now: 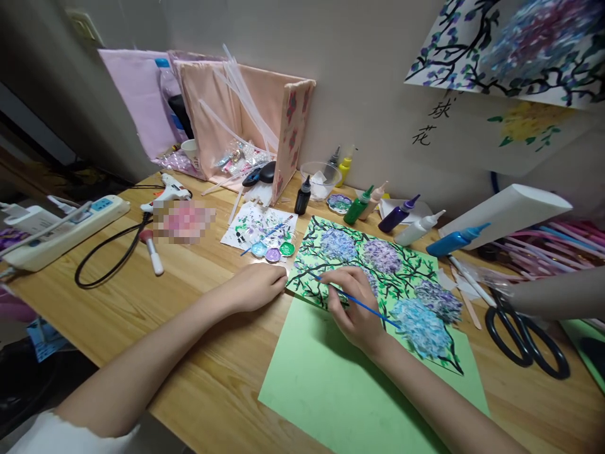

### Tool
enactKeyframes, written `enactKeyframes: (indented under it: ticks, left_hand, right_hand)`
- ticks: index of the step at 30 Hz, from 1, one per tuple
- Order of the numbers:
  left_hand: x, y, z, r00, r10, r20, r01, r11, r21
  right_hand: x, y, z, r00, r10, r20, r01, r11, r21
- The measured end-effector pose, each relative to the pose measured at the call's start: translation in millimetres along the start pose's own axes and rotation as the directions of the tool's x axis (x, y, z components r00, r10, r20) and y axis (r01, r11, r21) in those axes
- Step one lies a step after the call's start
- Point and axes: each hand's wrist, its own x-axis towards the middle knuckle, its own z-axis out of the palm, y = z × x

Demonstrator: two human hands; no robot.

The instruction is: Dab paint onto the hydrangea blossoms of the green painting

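Observation:
My right hand (357, 302) grips a slim blue paintbrush (363, 306), its tip at the left part of a painted green sheet (401, 268). Black branches, small green leaves and blue, purple and turquoise flower clusters cover that sheet. Plain green paper (331, 372) extends below it, under my right forearm. My left hand (259, 287) rests on the table, fingers curled in, at the sheet's left corner. Just beyond it is a small palette (273, 254) with blue, purple and green paint, beside a paint-dabbed white paper (241, 227) on which another brush lies.
Paint bottles, among them green (358, 208), purple (398, 214), white (418, 228) and blue (456, 241), line the back. Black-handled scissors (524, 334) lie right. A glue gun (165, 192) and power strip (66, 230) are left. Another person's arm (558, 295) enters from the right.

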Motion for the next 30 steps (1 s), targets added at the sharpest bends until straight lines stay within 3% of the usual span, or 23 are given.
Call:
enactKeyframes:
  ticks: [6, 12, 18, 24, 30]
  left_hand:
    - [-2.5, -0.2, 1.4, 1.000, 0.008, -0.019, -0.007, 1.000, 0.031]
    - [-2.9, -0.6, 2.0, 0.999, 0.018, -0.033, -0.018, 0.999, 0.027]
    - [-2.9, -0.1, 0.9, 1.000, -0.006, -0.015, 0.006, 1.000, 0.011]
    - [-2.3, -1.3, 0.8, 1.000, -0.005, -0.007, 0.005, 1.000, 0.014]
    - [-0.1, 1.1, -2.1, 0.999, -0.033, 0.025, 0.034, 0.999, -0.033]
  right_hand:
    - [32.3, -8.1, 28.6, 0.992, 0.039, 0.120, -0.042, 0.999, 0.023]
    - [36.7, -7.8, 41.0, 0.985, 0.052, 0.162, -0.053, 0.999, 0.003]
    - [24.4, -3.4, 21.1, 0.997, -0.002, 0.077, 0.000, 1.000, 0.028]
    - [-21.0, 10.4, -15.9, 0.999, 0.016, -0.034, -0.015, 1.000, 0.019]
    - [-33.1, 13.5, -21.8, 0.999, 0.026, -0.019, -0.027, 1.000, -0.004]
